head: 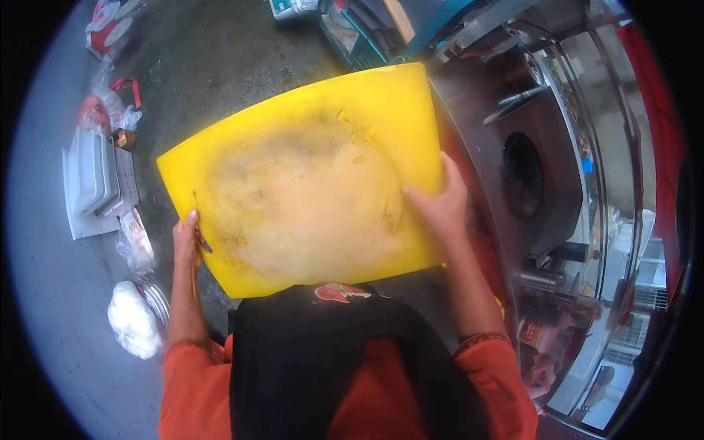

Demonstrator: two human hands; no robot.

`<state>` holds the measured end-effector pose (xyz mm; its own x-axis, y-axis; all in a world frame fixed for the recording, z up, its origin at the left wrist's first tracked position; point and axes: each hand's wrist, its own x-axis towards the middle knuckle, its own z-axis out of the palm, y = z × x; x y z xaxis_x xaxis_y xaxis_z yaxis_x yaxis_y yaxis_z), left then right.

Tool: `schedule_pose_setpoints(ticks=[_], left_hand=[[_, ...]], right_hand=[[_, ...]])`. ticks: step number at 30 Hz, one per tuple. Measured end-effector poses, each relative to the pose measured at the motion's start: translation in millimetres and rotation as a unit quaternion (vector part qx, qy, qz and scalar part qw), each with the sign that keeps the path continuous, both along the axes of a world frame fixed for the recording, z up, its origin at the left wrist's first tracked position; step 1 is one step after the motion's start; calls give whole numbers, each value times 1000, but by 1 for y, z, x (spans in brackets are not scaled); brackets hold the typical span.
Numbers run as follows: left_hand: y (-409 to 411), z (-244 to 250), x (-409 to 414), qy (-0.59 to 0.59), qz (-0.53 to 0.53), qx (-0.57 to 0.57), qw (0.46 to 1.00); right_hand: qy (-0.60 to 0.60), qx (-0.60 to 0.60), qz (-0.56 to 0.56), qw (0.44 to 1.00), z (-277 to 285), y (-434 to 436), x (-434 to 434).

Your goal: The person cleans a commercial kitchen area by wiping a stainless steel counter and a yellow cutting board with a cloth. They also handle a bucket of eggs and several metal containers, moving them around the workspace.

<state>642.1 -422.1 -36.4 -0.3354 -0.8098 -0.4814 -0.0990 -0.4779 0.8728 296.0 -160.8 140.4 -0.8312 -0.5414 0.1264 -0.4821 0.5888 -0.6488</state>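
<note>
A large yellow plastic cutting board point(308, 192) spans the middle of the view, held up in front of my black apron point(308, 352). Its face is worn pale at the centre, with dark stains and scored cuts. At the board's left edge, beside a small handle slot, my left hand point(188, 240) grips it with the thumb on the face. My right hand point(444, 206) clasps the right edge, thumb on the face as well. On both hands the other fingers are mostly hidden behind the board. The lower edge reaches the apron.
Right of me runs a dark metal counter point(467, 124) with a round opening point(523, 175) and a glass-sided frame. Along the left wall are stacked white trays point(93, 173), plastic bags point(104, 110) and a white bundle point(133, 319). A teal-framed rack point(357, 38) stands ahead on the wet-looking floor point(220, 60).
</note>
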Motion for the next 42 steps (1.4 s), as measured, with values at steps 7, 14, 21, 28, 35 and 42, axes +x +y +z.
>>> schedule_pose_setpoints(ticks=[7,14,21,28,35,42], left_hand=[[-2,-6,-1,6,10,15,1000],[-3,-9,-1,-5,-3,9,1000],[-2,-8,-4,16,13,12,1000],[-12,-22,2,164,25,55,985],[-10,32,-38,209,211,70,952],[-47,7,-12,368,-10,10,930]], right_hand=[[-35,-13,5,999,13,-3,10],[-64,-4,-2,998,20,-2,15],[-57,2,-16,998,24,0,18],[-122,-120,-19,985,6,18,14],[-60,-169,58,982,-6,39,1],[143,4,174,974,-2,55,-8]])
